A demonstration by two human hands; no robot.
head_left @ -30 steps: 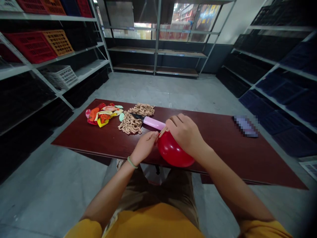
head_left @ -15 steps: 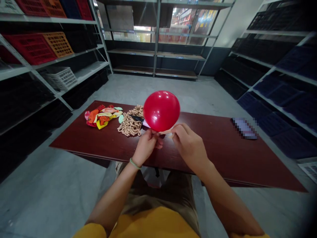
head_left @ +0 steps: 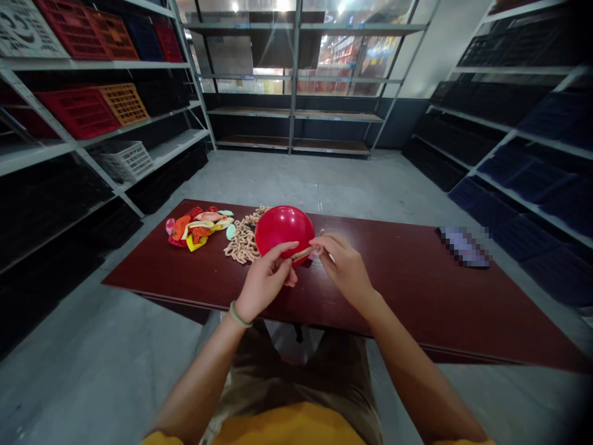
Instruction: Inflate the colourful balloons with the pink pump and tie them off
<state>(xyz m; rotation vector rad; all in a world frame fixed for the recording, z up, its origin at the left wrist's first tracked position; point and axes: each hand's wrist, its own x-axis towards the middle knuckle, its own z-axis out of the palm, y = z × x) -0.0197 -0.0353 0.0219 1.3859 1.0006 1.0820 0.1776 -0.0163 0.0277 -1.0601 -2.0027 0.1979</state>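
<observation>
A round, inflated red balloon [head_left: 284, 232] is over the dark red table, just beyond my hands. My left hand [head_left: 270, 275] is closed at the balloon's near side, its fingers pinching the neck area together with one end of a tan strip [head_left: 304, 253]. To the right, my right hand [head_left: 341, 262] pinches the other part of this tan strip between thumb and fingers. The strip is stretched between both hands. Behind the balloon's left side lies a pile of tan cords [head_left: 241, 241], partly hidden. Farther left is a heap of colourful flat balloons [head_left: 197, 227].
The dark red table [head_left: 398, 290] spans the view, with a blurred flat object [head_left: 464, 246] at its right. Metal shelves with crates, including a white crate [head_left: 127, 159], stand left; more shelving stands behind and right.
The balloon has tilted down and left, now lower in front of my hands. More of the tan strip shows between my hands. The view has tipped up slightly.
</observation>
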